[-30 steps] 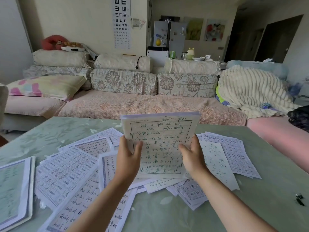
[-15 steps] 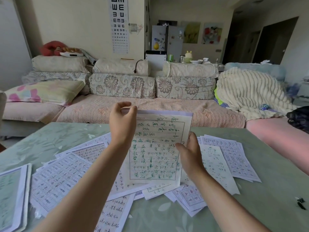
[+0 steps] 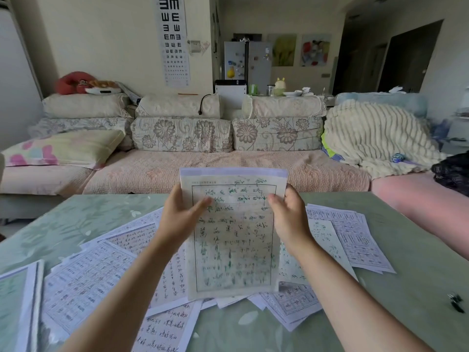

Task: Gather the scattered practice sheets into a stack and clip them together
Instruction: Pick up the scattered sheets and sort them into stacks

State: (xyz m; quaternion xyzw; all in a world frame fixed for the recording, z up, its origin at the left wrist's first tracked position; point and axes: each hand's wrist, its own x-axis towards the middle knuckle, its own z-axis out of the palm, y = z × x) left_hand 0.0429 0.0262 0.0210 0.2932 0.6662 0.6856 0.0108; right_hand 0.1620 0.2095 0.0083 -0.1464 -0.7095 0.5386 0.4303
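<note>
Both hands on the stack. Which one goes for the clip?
Right hand, probably: the black clip lies far right on the table. The left hand can hold the held sheets alone.

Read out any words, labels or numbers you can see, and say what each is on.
"E", turned various ways, in rows on the eye chart; the lowest rows are too small to read.
Handwritten characters on the held sheets: too blurred to read.
Print on the scattered sheets: too small to read.

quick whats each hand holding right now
left hand: grips the left edge of the held sheets.
right hand: grips their right edge.
</note>
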